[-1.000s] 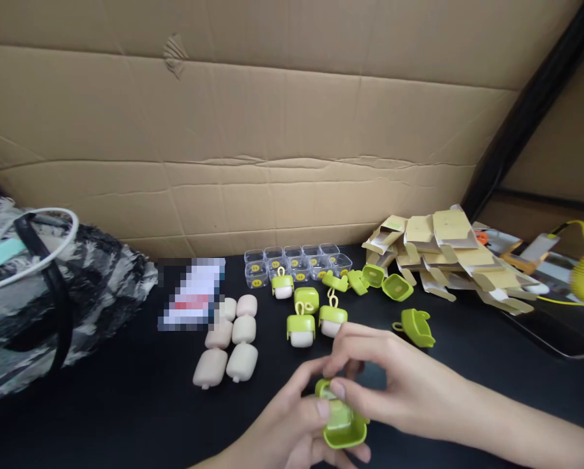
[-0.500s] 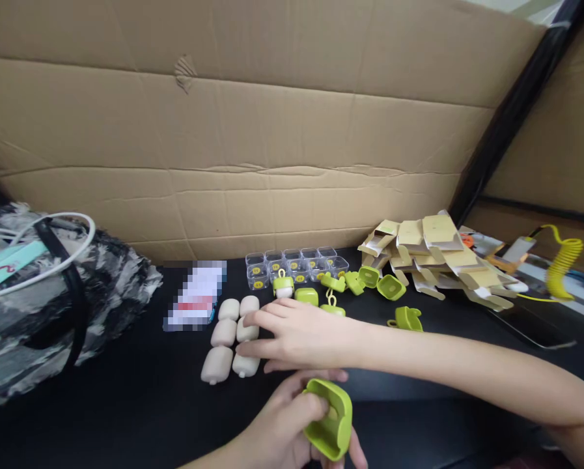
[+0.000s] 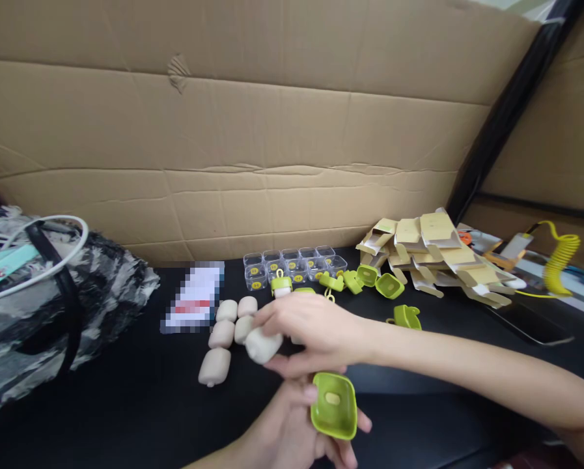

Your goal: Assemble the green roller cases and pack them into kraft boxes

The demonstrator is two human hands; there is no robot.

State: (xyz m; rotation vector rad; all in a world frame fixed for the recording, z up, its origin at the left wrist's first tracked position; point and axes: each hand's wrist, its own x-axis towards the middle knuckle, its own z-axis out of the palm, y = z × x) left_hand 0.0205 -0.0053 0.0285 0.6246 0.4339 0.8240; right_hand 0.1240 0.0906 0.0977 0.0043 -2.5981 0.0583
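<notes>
My left hand, low in the middle, holds a green, square, cup-shaped case piece with its hollow side up. A small pale-yellow oval shows on its inner floor. My right hand, just above, grips a rounded off-white block between thumb and fingers, lifted off the table. Left of that hand, several similar rounded blocks lie in two columns. Beyond my right hand stands a green-topped piece with a loop; other green pieces behind the hand are partly hidden.
Clear small boxes with yellow round stickers stand in rows at the back. Open green case pieces lie right of them, near a pile of flattened cartons. A phone, a coiled yellow cord and a camouflage bag flank the table.
My right hand has picked up the near block of the right column and moved it right, toward the green case piece. My left hand has turned that piece so its inside faces up more.
</notes>
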